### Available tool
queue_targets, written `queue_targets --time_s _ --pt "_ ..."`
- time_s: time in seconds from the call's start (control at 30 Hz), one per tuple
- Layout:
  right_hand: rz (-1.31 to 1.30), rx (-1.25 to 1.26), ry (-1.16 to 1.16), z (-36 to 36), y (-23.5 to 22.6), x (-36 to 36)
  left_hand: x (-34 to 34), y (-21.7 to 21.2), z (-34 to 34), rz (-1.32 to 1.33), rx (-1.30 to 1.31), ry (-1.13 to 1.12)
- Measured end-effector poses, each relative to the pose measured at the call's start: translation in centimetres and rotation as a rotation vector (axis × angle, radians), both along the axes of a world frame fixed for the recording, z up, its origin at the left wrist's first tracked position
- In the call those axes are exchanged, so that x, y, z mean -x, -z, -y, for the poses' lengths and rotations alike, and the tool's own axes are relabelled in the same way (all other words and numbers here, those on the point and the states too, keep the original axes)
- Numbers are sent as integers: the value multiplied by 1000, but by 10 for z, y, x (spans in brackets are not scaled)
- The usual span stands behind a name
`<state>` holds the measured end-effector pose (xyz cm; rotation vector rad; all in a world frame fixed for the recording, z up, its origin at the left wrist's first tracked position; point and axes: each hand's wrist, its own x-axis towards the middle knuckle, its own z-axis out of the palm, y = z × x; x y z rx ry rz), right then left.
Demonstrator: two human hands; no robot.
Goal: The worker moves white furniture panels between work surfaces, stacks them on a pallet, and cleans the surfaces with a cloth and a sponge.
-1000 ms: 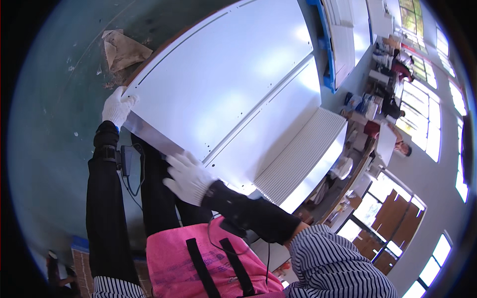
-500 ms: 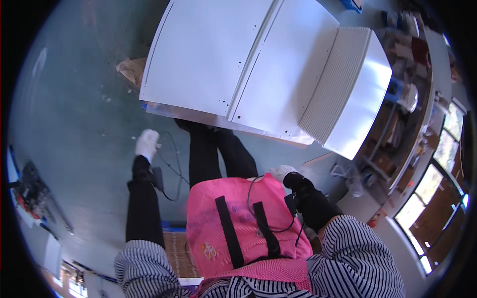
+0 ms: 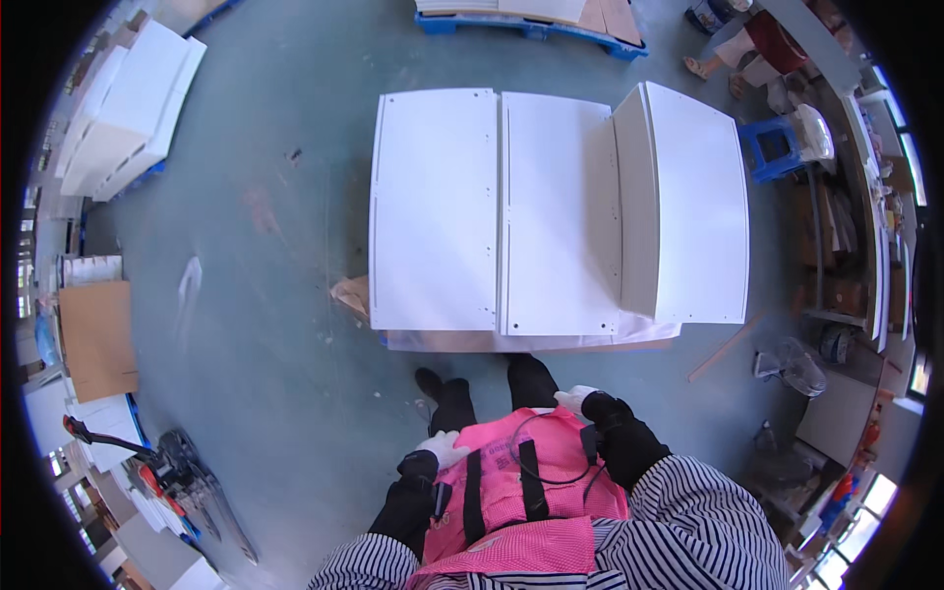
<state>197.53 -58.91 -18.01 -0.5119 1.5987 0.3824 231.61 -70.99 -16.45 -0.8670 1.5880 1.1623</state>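
A pink apron (image 3: 503, 472) with two black straps lies over my front and lap. My left hand (image 3: 444, 449), in a white glove, is closed on the apron's left edge. At its upper right corner my right hand (image 3: 573, 398), also gloved in white, grips the cloth; its fingers are partly hidden. A thin black cable (image 3: 551, 482) loops across the apron. Beyond my legs stand stacks of white panels (image 3: 433, 211) with small drilled holes, the right-hand stack (image 3: 700, 206) rising higher than the others. Neither hand touches the panels.
A pallet jack (image 3: 187, 482) stands at the lower left. More white panels (image 3: 128, 118) are stacked at the far left, and a blue pallet (image 3: 531, 28) bears boards at the back. On the right are a blue stool (image 3: 772, 147), a fan (image 3: 798, 369) and another person's foot (image 3: 696, 67).
My left hand has come from out at the left onto the apron's left edge. My right hand stays at the apron's corner. The view has turned, and the panels appear farther off.
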Motion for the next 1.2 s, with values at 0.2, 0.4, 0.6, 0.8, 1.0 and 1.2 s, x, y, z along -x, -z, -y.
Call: queue_targets --time_s 0.2,0.4,0.6,0.8,1.0,1.2 --pt "-252 223 117 1 34 -37 -101 8 52 -451 -176 361" --pt "-203 350 144 68 43 -150 -202 -2 158 -56 -17 101" --pt "104 622 339 128 51 -217 -204 -3 310 -82 596 236" --pt "-292 435 707 163 137 -197 -90 28 521 -510 121 -1289" --pt "93 -1 2177 119 270 -225 106 197 646 -266 230 -1237" --pt "-214 -228 2578 208 325 -235 220 315 719 -140 213 -1170"
